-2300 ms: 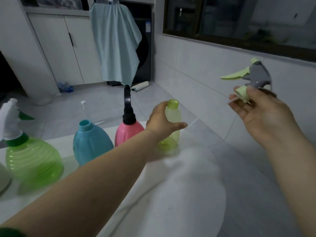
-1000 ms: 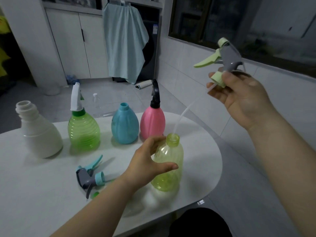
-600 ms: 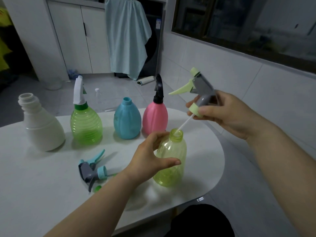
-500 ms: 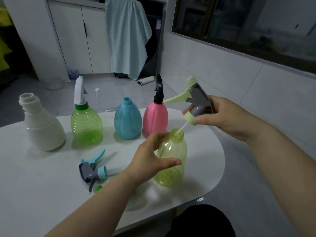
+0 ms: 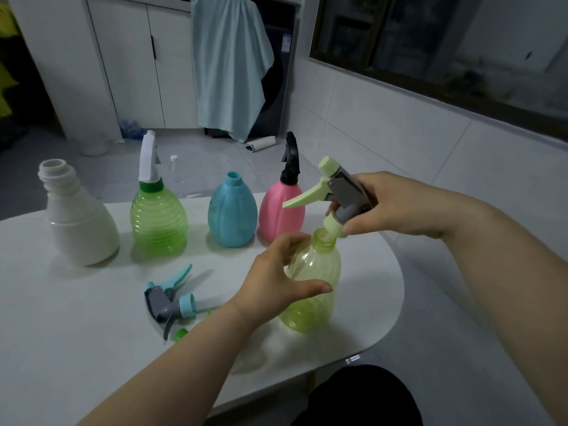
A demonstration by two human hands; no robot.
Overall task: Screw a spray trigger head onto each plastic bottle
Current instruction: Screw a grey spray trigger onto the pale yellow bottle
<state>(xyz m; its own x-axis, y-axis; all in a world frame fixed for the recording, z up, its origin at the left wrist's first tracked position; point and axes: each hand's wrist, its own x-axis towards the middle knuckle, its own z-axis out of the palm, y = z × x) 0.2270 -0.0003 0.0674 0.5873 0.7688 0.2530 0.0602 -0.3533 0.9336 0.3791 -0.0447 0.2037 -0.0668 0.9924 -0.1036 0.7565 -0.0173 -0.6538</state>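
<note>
left hand (image 5: 276, 281): grips yellow bottle (image 5: 316, 290)
right hand (image 5: 390, 207): holds trigger head (image 5: 335, 192), collar at the yellow bottle's neck

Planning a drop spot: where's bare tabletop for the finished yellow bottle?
Free: table near-left, in front of the white bottle and left of the loose trigger head. Also the right rim beyond the yellow bottle. Crowded: the back row, white to pink bottle.

Home laundry corner; white cabinets (image 5: 132, 66), tiled floor (image 5: 196, 161), cloth (image 5: 229, 63) over dark washing machine (image 5: 276, 87)
</note>
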